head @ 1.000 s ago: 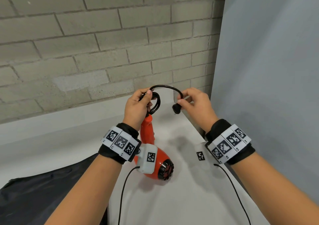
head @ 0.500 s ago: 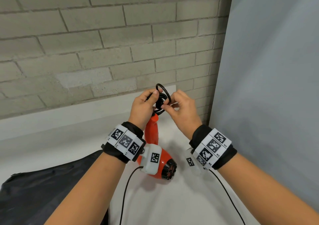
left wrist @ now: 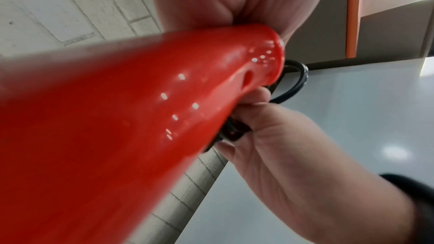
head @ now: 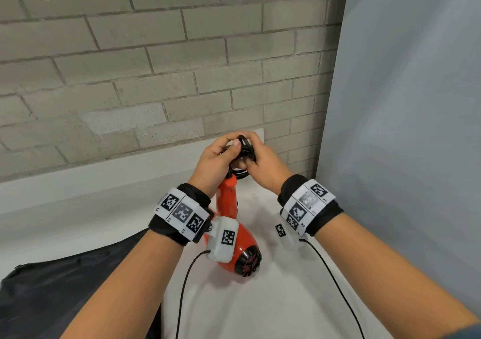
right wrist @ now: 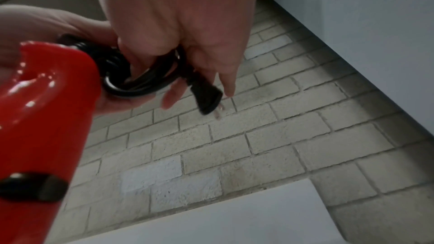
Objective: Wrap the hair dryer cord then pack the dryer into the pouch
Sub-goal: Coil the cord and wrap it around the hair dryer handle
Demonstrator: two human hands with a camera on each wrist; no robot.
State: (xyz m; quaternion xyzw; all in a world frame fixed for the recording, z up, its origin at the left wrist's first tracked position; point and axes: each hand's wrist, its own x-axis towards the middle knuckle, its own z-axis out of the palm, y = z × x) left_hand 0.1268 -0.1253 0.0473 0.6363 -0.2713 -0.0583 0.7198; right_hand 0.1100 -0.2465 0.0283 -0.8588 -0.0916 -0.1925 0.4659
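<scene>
A red hair dryer (head: pixel 244 245) stands with its handle (head: pixel 227 198) pointing up over the white table (head: pixel 273 307). Its black cord (head: pixel 244 151) is coiled in small loops at the handle's end. My left hand (head: pixel 217 160) grips the coil against the handle end. My right hand (head: pixel 261 168) meets it from the right, fingers curled round the cord (right wrist: pixel 140 79) just behind the plug (right wrist: pixel 206 96), which sticks out below the fingers. The left wrist view shows the handle (left wrist: pixel 117 118) and one cord loop (left wrist: pixel 295 81). The black pouch (head: pixel 65 286) lies at the lower left.
A brick wall (head: pixel 156 78) rises just behind the table, and a grey panel (head: pixel 403 130) closes off the right side. Thin black cables (head: pixel 335 281) hang from both wrist cameras over the table.
My right hand has carried the plug end leftwards to my left hand. The wide cord loop between the hands has shrunk into the coil, and both hands have risen slightly.
</scene>
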